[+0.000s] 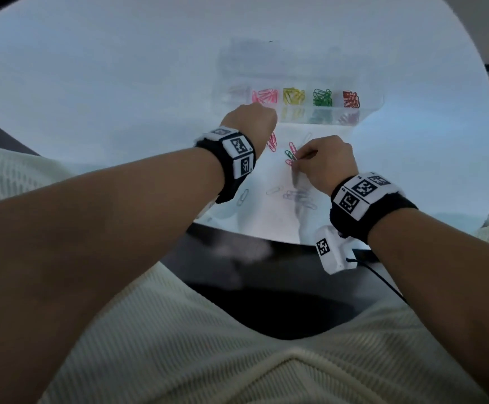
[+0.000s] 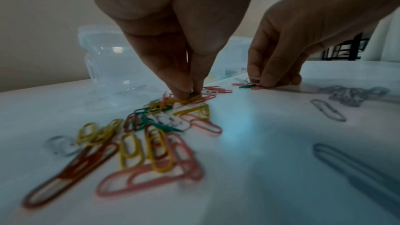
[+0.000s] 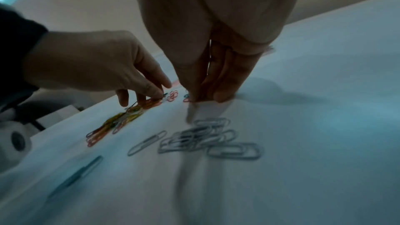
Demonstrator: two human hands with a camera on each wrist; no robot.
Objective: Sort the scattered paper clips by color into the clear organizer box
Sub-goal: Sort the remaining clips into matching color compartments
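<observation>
1. Down on the white surface (image 1: 120,83), the left hand (image 1: 249,123) has its fingers (image 2: 184,86) drawn narrow, thumb and forefinger pinching a yellow clip (image 2: 190,99) in the mixed pile of coloured clips (image 2: 151,136).
2. The right hand (image 1: 324,161) also keeps its fingers (image 3: 223,95) close together, tips pressing a small cluster of pink and green clips (image 1: 291,154); whether one is gripped cannot be told.
3. Silver clips (image 3: 205,138) lie nearer the surface's near edge.
4. The clear organizer box (image 1: 365,107) sits beyond both hands, with pink, yellow, green and red clips in separate compartments.
</observation>
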